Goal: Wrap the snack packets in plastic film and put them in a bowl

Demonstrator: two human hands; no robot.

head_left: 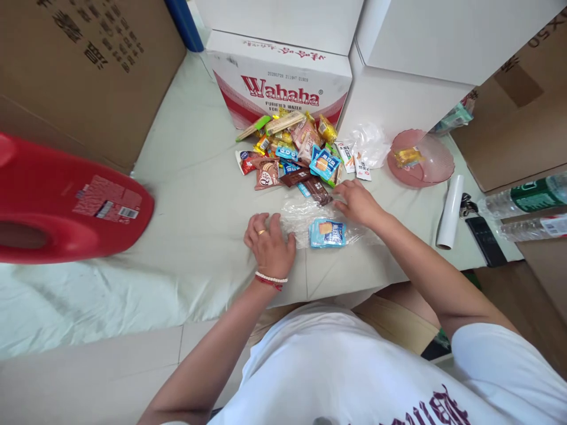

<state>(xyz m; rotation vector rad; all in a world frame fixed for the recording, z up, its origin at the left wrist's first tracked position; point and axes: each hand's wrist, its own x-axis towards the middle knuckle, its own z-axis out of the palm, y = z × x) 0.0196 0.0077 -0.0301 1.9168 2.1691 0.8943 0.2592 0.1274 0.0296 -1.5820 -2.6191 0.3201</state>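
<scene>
A stack of small blue snack packets (pixel 328 233) lies on a clear plastic bag (pixel 295 215) spread flat on the table. My left hand (pixel 271 245) rests at the left edge of the bag, fingers bent and apart, thumb by the film. Over the bag's upper right side is my right hand (pixel 358 202), its fingertips beside a dark brown packet (pixel 319 192); fingers and thumb are parted. Beyond both hands sits a mixed heap of wrapped snacks, with a pink-brown packet (pixel 267 175), another blue packet (pixel 325 162) and white packets (pixel 362 167) at its right.
A Wahaha carton (pixel 283 88) stands behind the heap. At right are a pink bowl (pixel 423 171) holding a yellow packet, crumpled clear plastic (pixel 370 143), a white roll (pixel 450 212), a black phone (pixel 486 239) and bottles (pixel 531 198). A large red jug (pixel 66 200) lies at left.
</scene>
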